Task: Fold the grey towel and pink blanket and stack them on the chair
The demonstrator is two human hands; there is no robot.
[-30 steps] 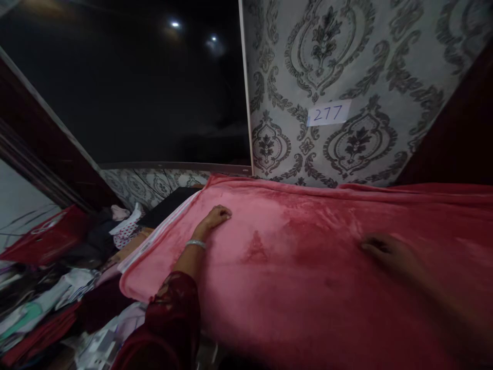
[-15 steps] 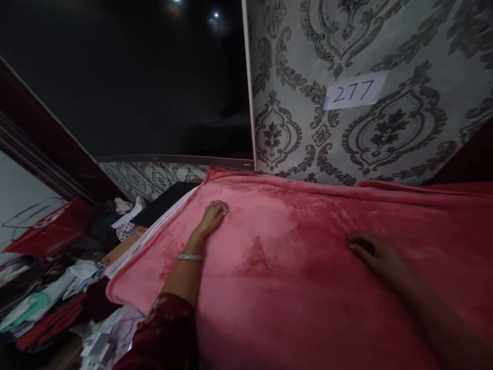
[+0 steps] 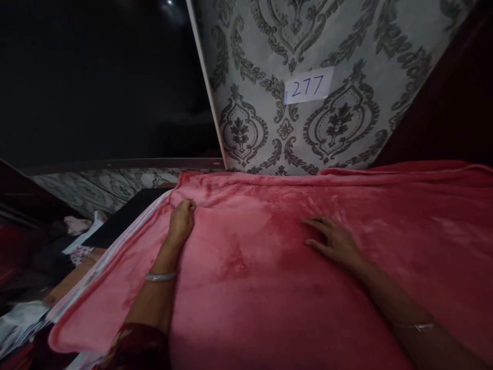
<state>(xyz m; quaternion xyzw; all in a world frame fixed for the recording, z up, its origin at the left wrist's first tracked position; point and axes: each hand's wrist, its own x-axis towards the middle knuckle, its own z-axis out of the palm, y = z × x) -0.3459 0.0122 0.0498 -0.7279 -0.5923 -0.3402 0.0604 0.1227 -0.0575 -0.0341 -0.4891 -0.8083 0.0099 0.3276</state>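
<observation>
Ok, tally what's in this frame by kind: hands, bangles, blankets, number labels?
Hands: 2, left hand bunching the fabric, right hand flat on it
Bangles: 2, left bangle, right bangle
Pink blanket: 1
Number label: 1
Total: 6

Dim room. Grey damask-patterned wallpaper point(image 3: 346, 46) straight ahead, with a white paper label point(image 3: 308, 85) reading 277 stuck on it. Large dark glossy panel point(image 3: 96, 87) to its left, edged by a thin white strip, catching one faint light reflection point(image 3: 168, 3). Heap of mixed clothes point(image 3: 46, 257) low on the left, in shadow.
</observation>
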